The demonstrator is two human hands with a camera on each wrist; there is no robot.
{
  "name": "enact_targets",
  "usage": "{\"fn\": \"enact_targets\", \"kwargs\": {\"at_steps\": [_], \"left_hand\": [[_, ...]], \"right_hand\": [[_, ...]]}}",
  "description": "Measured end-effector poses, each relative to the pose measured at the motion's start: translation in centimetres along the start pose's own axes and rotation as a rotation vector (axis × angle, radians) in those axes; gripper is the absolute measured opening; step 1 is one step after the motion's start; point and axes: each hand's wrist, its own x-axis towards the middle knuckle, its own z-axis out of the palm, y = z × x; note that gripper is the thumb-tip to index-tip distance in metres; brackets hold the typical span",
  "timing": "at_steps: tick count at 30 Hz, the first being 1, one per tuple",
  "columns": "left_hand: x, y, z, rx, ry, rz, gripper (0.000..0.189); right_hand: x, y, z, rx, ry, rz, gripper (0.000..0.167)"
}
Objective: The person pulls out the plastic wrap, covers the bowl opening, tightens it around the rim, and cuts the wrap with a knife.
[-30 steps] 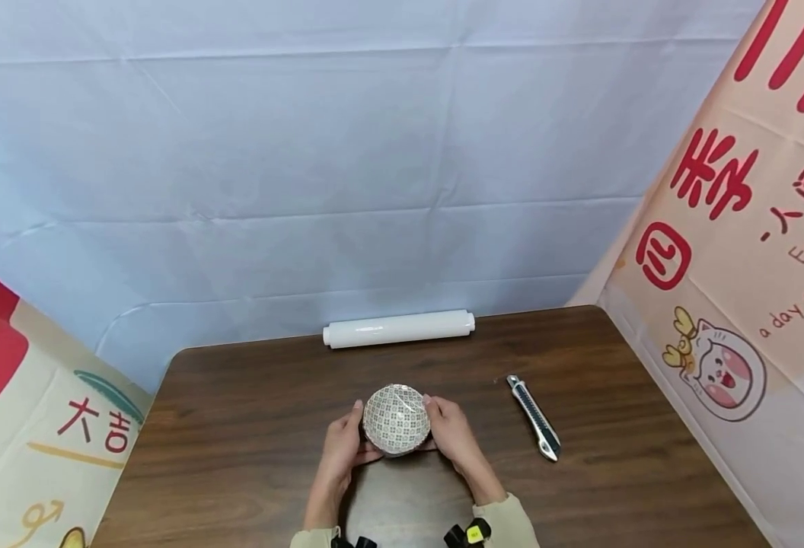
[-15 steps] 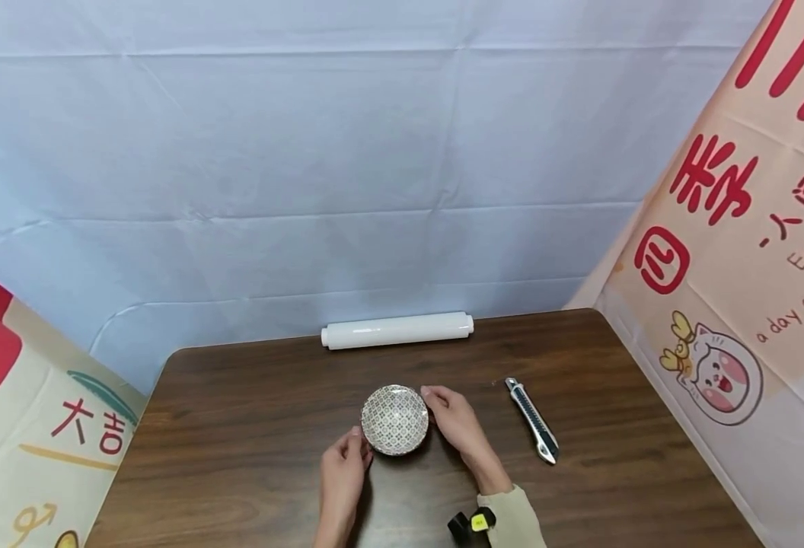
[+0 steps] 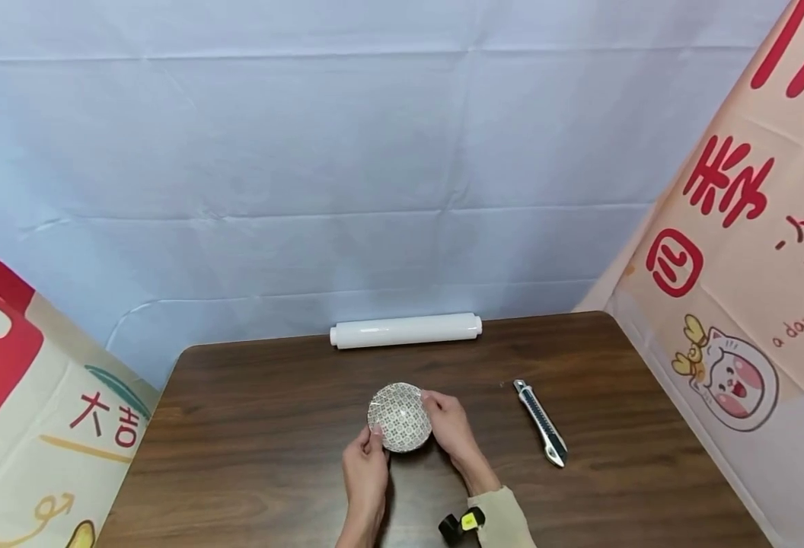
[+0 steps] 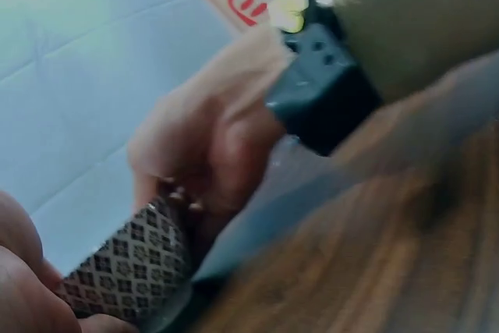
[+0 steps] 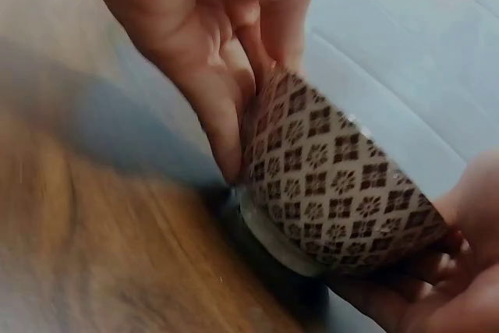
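Note:
A small bowl (image 3: 402, 418) with a patterned grey-and-white inside faces up between both hands, and glossy glints run across its mouth. My left hand (image 3: 365, 476) pinches the near-left rim, thumb on top. On the right side of the rim, my right hand (image 3: 451, 426) grips with the thumb above and the other fingers below. Dark flower-and-diamond tiles cover the outer wall of the bowl (image 5: 335, 185) in the right wrist view, where it leans close over the wood. There the left hand (image 5: 171, 29) has its fingers against the wall.
A white roll (image 3: 405, 331), like cling film, lies along the back edge of the brown wooden table (image 3: 251, 426). To the right lies a utility knife (image 3: 540, 422). A pale cloth (image 3: 272, 190) hangs behind, with printed banners (image 3: 724, 266) at the sides.
My left hand shifted from the bowl's left side to its near-left rim, its thumb now over the edge. The right hand stays at the right rim. The roll and knife stay put.

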Motion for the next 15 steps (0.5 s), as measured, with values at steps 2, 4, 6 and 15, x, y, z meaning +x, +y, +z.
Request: {"fn": "enact_targets", "kwargs": {"at_steps": [2, 4, 6, 15], "left_hand": [[0.3, 0.3, -0.2, -0.018, -0.040, -0.024, 0.043], [0.7, 0.6, -0.6, -0.057, -0.091, -0.050, 0.045], [1.2, 0.7, -0.9, -0.108, -0.149, -0.076, 0.049], [2.5, 0.3, -2.1, -0.105, -0.160, -0.118, 0.043]], "right_hand": [[-0.3, 0.0, 0.1, -0.018, 0.039, -0.007, 0.035], [-0.5, -0.1, 0.1, -0.018, 0.076, -0.001, 0.031], [-0.7, -0.2, 0.1, -0.013, 0.094, -0.001, 0.029], [-1.7, -0.4, -0.6, 0.001, 0.005, 0.037, 0.033]]}}
